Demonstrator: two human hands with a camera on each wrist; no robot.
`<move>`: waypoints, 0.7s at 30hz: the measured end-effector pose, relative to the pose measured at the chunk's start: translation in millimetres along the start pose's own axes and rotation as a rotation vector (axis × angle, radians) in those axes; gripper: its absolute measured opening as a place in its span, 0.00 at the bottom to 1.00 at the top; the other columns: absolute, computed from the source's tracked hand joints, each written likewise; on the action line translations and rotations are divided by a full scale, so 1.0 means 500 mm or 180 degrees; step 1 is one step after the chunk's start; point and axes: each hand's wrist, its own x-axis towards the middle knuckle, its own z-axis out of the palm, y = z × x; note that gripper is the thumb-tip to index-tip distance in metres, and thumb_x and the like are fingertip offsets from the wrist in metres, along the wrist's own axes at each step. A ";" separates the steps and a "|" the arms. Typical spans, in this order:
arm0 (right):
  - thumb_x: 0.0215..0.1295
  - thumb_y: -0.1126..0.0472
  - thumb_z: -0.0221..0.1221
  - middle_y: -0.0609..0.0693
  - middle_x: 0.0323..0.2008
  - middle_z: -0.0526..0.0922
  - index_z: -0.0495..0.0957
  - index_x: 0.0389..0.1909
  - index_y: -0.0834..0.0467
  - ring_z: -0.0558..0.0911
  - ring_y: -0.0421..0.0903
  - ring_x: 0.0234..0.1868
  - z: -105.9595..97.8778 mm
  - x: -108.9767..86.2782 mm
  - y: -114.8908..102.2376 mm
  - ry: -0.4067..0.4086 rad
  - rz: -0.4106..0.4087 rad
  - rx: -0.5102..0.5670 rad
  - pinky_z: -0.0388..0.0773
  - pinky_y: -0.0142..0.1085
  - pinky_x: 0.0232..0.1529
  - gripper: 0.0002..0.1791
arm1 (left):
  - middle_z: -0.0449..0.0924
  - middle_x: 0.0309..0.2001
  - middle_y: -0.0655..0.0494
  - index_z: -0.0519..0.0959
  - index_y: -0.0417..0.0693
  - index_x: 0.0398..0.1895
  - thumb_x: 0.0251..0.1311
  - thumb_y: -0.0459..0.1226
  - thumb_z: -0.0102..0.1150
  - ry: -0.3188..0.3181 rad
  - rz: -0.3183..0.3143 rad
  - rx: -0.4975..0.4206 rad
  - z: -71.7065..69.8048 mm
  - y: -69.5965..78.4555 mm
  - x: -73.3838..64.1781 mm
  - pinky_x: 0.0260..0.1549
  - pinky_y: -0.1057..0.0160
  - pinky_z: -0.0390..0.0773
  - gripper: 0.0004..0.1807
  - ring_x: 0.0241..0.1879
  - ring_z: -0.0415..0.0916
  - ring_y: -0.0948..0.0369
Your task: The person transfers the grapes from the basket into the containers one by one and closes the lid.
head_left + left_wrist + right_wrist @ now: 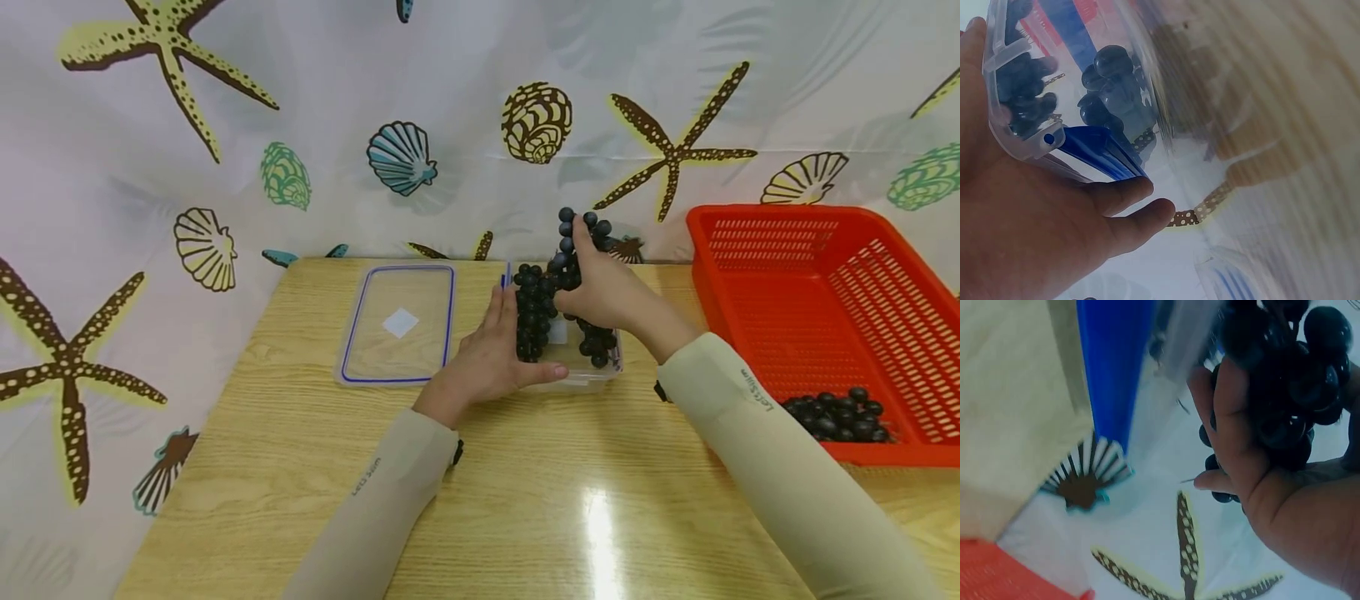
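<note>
A clear plastic container (pixel 588 385) with blue clips stands near the table's back edge, with dark grapes (pixel 534 321) along its left side and more at its right. My left hand (pixel 487 346) rests against its left side, fingers extended and thumb along the front rim. In the left wrist view, a blue clip (pixel 1100 150) hangs by the fingertips. My right hand (pixel 603 287) grips a bunch of dark grapes (pixel 566 229) over the container. The right wrist view has that bunch (pixel 1291 387) within the curled fingers (pixel 1232 406).
A clear lid (pixel 397 333) with a blue seal lies left of the container. To the right stands a red plastic basket (pixel 772 308) with more dark grapes (pixel 836 415) at its near end. A patterned curtain (pixel 465 83) hangs behind the wooden table (pixel 525 500).
</note>
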 end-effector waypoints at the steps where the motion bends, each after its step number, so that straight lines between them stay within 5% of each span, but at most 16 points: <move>1: 0.69 0.57 0.60 0.53 0.21 0.77 0.17 0.78 0.50 0.69 0.46 0.15 0.008 0.003 0.002 0.0006 0.0002 0.0025 0.69 0.40 0.23 0.61 | 0.15 0.79 0.52 0.24 0.49 0.81 0.54 0.70 0.63 -0.0002 0.0000 0.0002 0.000 0.001 0.000 0.69 0.36 0.51 0.72 0.77 0.42 0.45; 13: 0.70 0.53 0.59 0.50 0.15 0.75 0.20 0.78 0.60 0.66 0.42 0.10 0.076 0.027 0.007 -0.0057 0.0386 -0.0435 0.64 0.35 0.15 0.59 | 0.17 0.80 0.49 0.25 0.50 0.81 0.54 0.70 0.63 0.0029 -0.0005 -0.0016 0.005 0.000 0.003 0.69 0.35 0.49 0.71 0.77 0.42 0.44; 21: 0.73 0.48 0.58 0.54 0.20 0.80 0.24 0.79 0.62 0.76 0.47 0.17 0.081 0.029 -0.018 -0.0010 0.0660 -0.0893 0.70 0.39 0.20 0.57 | 0.18 0.80 0.47 0.25 0.49 0.80 0.55 0.68 0.64 0.0025 0.0014 -0.0029 0.003 -0.002 0.002 0.69 0.35 0.49 0.71 0.77 0.43 0.42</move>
